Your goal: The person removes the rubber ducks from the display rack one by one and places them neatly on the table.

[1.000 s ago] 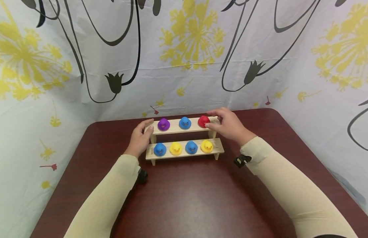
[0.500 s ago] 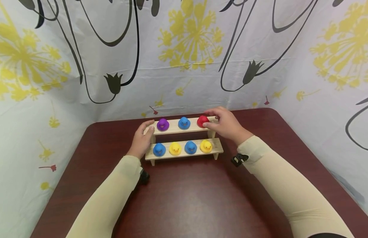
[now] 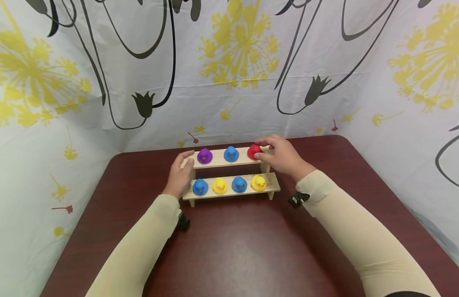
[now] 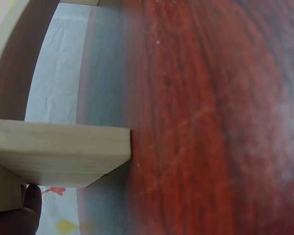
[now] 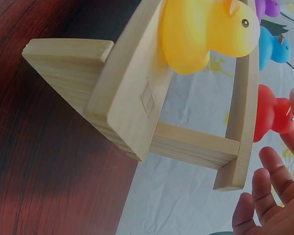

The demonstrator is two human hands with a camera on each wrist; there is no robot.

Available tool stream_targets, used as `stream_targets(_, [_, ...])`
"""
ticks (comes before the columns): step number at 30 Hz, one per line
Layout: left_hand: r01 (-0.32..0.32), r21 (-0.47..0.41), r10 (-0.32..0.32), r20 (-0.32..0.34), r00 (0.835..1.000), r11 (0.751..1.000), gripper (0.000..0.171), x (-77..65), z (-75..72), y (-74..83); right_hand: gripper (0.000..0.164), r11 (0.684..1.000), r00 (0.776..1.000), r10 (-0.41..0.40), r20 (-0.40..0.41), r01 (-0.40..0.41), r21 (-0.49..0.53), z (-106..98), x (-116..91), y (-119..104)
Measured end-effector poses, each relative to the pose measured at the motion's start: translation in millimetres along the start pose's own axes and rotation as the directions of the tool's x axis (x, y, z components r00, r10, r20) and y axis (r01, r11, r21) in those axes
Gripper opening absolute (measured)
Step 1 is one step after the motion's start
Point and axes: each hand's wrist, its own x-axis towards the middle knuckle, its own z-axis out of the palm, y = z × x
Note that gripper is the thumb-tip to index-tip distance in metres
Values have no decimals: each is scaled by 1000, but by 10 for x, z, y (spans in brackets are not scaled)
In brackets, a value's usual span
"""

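A two-step wooden rack [image 3: 230, 194] stands at the back of the table in the head view. On its upper step sit a purple rubber duck [image 3: 205, 155], a blue rubber duck [image 3: 231, 154] and, to the right, a red rubber duck [image 3: 254, 151]. The lower step bears blue and yellow ducks in turn, among them a yellow duck [image 5: 201, 34]. My right hand [image 3: 283, 156] has thumb and index finger around the red duck; its other fingers spread apart. With thumb in front, my left hand [image 3: 180, 175] holds the upper step's left end, partly hiding it.
The dark red-brown table [image 3: 229, 247] extends in front of the rack. Close behind hangs a white cloth [image 3: 229, 111] with yellow and dark flower prints, also closing off both sides.
My left hand has shifted slightly to the right against the rack's left end. The right hand stays at the red duck, and the ducks keep their places.
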Motion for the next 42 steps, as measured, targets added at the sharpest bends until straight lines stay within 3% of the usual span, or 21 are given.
stream_targets(20, [-6,-52,6,-1,1000,999,39,10,16,5,44,1000,1000,4,10,-4,-30,-11,23,-26])
stream_targets(42, [7,-42,-7,-5,1000,999,36,-40,14,25,41,999,1000,-29,3,29,-27,-89,-239,-59])
